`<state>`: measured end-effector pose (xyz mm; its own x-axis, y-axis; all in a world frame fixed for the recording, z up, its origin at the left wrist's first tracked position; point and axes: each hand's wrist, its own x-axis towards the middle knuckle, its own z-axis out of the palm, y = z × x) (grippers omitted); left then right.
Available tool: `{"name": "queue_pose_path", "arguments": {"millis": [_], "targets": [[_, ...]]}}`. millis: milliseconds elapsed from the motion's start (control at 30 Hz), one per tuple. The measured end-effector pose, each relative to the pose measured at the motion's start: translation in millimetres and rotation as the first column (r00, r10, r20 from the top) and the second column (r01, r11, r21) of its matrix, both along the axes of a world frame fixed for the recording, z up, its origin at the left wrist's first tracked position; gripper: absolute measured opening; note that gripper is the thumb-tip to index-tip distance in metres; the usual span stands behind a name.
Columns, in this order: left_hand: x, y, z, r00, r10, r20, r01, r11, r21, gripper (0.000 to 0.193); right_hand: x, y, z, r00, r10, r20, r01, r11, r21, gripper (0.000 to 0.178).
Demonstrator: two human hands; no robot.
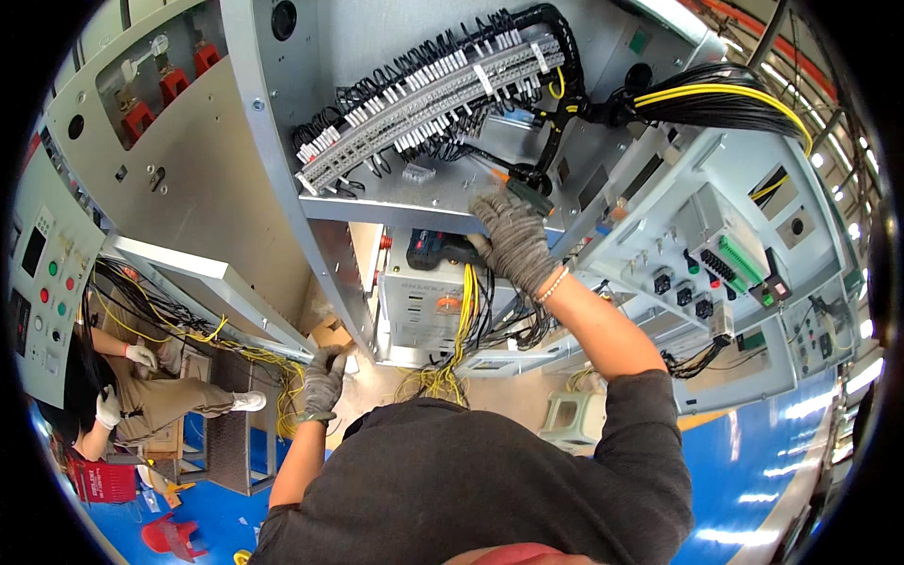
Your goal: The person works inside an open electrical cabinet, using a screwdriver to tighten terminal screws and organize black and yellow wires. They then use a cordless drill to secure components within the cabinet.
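My right hand (516,240), in a grey knit glove, reaches over the front edge of a metal cabinet shelf (395,215). Its fingers lie on that edge, with the thumb apart below them. Right beside the fingertips is a screwdriver (529,196) with a dark green and orange handle; whether they touch it is unclear. A dark cordless drill (428,250) sits just below, on a grey box (424,315). My left hand (325,379), gloved too, hangs lower left with fingers curled, near a cabinet frame's lower end (292,337). What it holds, if anything, is hidden.
A wired terminal strip (433,92) crosses the cabinet above the shelf. Black and yellow cables (725,94) run off right, beside an open panel door (697,254). Yellow wires (433,381) trail to the floor near a pale stool (573,414). At left, a co-worker's gloved hands (108,407) show.
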<state>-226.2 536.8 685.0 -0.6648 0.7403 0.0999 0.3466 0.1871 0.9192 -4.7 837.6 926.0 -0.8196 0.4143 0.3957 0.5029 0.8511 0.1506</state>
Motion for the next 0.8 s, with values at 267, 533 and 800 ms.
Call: {"name": "queue_pose_path", "arguments": {"millis": [267,533,800], "targets": [[-13.7,15.3,21.1,0.989,-0.076,0.124,0.074,0.997,0.02,0.019,14.0,-33.8,4.5,0.997,-0.057,0.048,0.073,0.891,-0.448,0.039],[-23.5,10.9,0.4,0.987,-0.144,0.075,0.15,0.984,-0.095,0.024,-43.7,-5.8,-121.6,0.946,-0.172,0.276,0.218,0.965,-0.147,0.086],[-13.2,12.8,17.8,0.975,-0.158,0.155,0.179,0.974,-0.137,0.019,-81.4,33.8,-116.1,0.903,-0.361,0.234,0.412,0.881,-0.232,0.043]]}}
